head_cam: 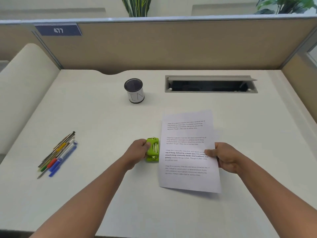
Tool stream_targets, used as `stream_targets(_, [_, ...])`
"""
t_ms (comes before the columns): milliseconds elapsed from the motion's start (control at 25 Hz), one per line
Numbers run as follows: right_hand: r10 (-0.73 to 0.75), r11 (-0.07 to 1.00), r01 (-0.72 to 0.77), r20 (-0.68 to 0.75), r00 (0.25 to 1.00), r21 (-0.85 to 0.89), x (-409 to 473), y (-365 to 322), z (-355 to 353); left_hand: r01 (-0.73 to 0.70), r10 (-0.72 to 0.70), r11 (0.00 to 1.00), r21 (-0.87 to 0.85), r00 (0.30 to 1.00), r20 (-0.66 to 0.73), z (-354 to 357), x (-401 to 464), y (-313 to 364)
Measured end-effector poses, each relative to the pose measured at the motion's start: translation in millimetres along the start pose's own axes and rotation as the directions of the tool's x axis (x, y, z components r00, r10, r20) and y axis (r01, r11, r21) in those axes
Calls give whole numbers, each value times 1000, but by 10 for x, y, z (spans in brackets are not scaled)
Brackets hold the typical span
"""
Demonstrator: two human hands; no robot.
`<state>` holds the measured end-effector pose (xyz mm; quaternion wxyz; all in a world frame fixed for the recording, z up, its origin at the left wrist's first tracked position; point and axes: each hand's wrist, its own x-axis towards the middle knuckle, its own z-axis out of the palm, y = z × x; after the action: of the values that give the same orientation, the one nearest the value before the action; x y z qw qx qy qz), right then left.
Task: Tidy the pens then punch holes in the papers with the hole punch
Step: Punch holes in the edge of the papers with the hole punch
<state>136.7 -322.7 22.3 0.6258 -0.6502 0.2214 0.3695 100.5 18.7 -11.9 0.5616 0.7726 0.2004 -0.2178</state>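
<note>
A green hole punch (153,150) sits on the white desk (103,194), right against the left edge of a printed sheet of paper (187,140). My left hand (138,152) grips the punch from its left side, thumb on top. My right hand (224,156) pinches the paper's right edge, thumb lying on the text, with the near corner lifted a little off the desk. Several pens (57,154) lie bundled side by side at the desk's left. A black mesh pen cup (134,91) with a white label stands upright and empty at the back centre.
An open grey cable tray (211,84) is set into the desk at the back right. A beige partition (171,45) with a blue number plate (58,30) walls off the back. A cream chair back (22,93) stands at the left.
</note>
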Motion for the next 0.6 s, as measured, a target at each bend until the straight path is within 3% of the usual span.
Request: stream_targets(600, [20, 998, -21, -23, 1000, -66, 48, 200, 186, -31, 31, 999, -9, 999, -20, 69, -60, -135])
